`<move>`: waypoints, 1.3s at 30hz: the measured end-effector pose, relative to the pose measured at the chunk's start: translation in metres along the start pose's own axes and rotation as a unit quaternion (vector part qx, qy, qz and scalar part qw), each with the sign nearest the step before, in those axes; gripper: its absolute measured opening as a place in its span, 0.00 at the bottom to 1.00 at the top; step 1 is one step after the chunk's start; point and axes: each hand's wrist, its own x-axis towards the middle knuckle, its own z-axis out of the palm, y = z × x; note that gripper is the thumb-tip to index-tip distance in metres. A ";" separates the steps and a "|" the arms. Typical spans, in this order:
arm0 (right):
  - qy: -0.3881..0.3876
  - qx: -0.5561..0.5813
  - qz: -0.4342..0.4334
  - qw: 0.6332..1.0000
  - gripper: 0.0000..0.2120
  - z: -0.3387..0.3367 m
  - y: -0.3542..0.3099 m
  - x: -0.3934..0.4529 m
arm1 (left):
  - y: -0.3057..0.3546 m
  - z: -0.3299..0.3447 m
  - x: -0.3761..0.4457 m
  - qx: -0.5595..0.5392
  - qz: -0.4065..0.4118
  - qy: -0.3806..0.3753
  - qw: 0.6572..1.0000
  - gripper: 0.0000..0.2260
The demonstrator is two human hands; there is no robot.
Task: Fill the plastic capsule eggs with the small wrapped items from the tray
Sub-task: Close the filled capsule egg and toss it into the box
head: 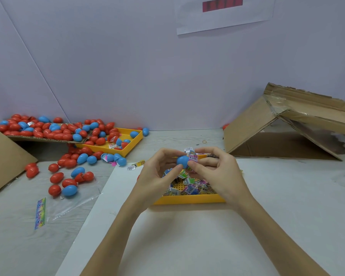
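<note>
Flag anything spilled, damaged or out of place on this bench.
Eggs have spilled off the cardboard flap and far tray onto the table at left; a few lie split open. Two wrapped items lie outside the near tray. The box at right is torn.

1. The left hand (157, 172) was raised, its fingers curled and its thumb tip pinching inward.
2. The right hand (217, 172) mirrored it, fingers curled, fingertips meeting the left's.
3. Both bare forearms converged from below.
</note>
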 end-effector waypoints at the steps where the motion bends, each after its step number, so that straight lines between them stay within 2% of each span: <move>1: 0.001 0.002 -0.002 1.000 0.18 0.001 0.000 -0.001 | 0.001 0.001 0.000 -0.009 -0.003 0.004 1.000 0.13; 9: 0.021 -0.021 -0.030 0.999 0.19 0.007 0.000 -0.003 | 0.001 0.002 0.001 -0.014 -0.004 0.039 0.999 0.10; 19: 0.026 -0.020 -0.016 0.999 0.19 0.010 0.000 -0.005 | -0.001 0.003 0.000 -0.015 0.015 0.051 0.998 0.12; 23: 0.029 0.032 0.016 0.999 0.19 0.010 -0.001 -0.004 | -0.001 0.005 0.001 -0.027 0.019 0.071 0.997 0.15; 27: 0.011 0.095 0.059 0.994 0.20 0.009 -0.006 -0.006 | 0.000 0.003 0.000 -0.012 0.030 0.037 0.999 0.18; 29: -0.012 0.147 0.096 0.984 0.21 0.008 -0.010 -0.006 | 0.001 0.002 0.000 0.005 0.048 0.035 0.998 0.20; 34: -0.094 0.298 0.213 0.926 0.22 0.003 -0.017 -0.006 | -0.001 -0.002 0.002 0.063 0.102 0.065 0.991 0.18; 39: -0.129 0.354 0.260 0.889 0.15 0.001 -0.014 -0.003 | -0.003 0.001 0.001 0.096 0.145 0.089 0.981 0.17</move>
